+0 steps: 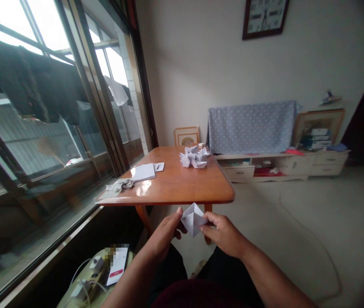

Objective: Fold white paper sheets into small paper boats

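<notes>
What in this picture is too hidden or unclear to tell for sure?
Head view only:
- The folded white paper: the left hand and right hand pinch its sides, hiding the edges there.
- The wall clock: cut off by the top edge.
- The phone screen: blurred.
- What the dotted cloth covers: hidden.
- The folded-paper pile on the table: too small to count.

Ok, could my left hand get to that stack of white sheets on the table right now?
Probably yes. The stack of white sheets lies on the near left of the table with nothing in between, but the left hand is pinching the folded paper together with the right hand.
</notes>
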Demonstrator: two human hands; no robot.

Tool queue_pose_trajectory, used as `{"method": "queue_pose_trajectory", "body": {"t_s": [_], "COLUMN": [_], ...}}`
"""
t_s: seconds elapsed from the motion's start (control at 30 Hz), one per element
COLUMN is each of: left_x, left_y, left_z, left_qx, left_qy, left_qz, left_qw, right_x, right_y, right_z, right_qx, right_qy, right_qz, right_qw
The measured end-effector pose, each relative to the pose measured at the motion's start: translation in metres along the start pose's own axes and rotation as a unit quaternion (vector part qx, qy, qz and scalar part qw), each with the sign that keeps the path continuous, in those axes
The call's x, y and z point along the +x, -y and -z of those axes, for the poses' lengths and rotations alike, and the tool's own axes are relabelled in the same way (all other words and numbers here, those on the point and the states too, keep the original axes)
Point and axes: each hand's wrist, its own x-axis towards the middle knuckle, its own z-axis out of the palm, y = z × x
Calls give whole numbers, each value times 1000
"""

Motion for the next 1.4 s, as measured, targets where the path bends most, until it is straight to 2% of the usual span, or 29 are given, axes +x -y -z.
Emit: {"method": "queue_pose_trajectory", "body": {"t_s": [0.1, 0.17, 0.33, 0.57, 0.8, 1.03, 1.2, 1.4], "left_x": [-3, -3, 1, 1, -4, -6, -7, -7], "left_y": [-4, -6, -2, 0, 2, 3, 0, 1], "left_z": [-6, -12, -23, -24, -30, -33, -36, -37], "left_qx": [-52, -82, -125, -134, -115, -104, -116, -165], "left_qy": [50, 71, 15, 7, 21, 15, 7, 33], "left_qz": [-44, -49, -40, -48, -62, -66, -55, -43], "left_qw": [996, 993, 991, 990, 991, 992, 992, 985], "right_x": [1, 1, -2, -2, -4, -4, -4, -3], "right_y": [1, 3, 4, 2, 18, 23, 24, 23], "right_z": [2, 3, 2, 1, 3, 1, 1, -2], "right_qx": [62, 83, 127, 211, 210, 218, 225, 246], "right_qy": [-4, -10, -7, -116, -54, -93, -93, -113], "right_qz": [-19, -25, -12, -26, -14, -24, -27, -38], "right_qw": [998, 996, 992, 970, 976, 971, 970, 962]}}
